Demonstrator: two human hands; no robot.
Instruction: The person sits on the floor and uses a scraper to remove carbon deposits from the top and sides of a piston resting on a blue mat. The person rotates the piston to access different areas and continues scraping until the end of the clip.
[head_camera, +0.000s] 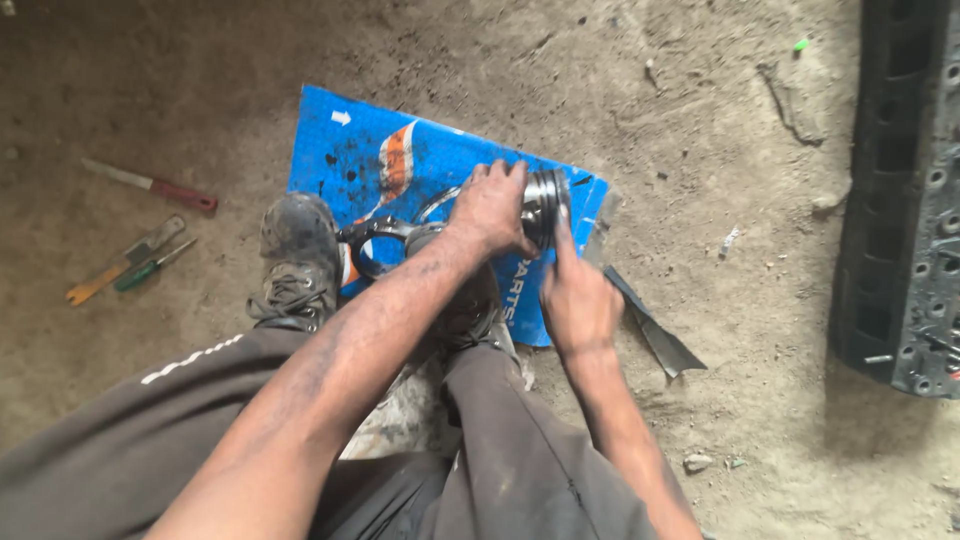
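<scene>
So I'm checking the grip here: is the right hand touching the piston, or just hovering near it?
Touching. The head view shows the right hand with its extended finger laid against the crown end of the piston, with no gap visible, while the left hand clasps it from above.

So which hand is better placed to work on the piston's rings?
Probably the right hand: its finger already rests on the piston crown edge, while the left hand is wrapped around it, holding it steady.

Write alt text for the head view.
Seen from above, a person's left hand grips a metal piston over a blue printed sheet on a dirt floor while the right hand touches its rim. Screwdrivers lie left, an engine block right.
</scene>
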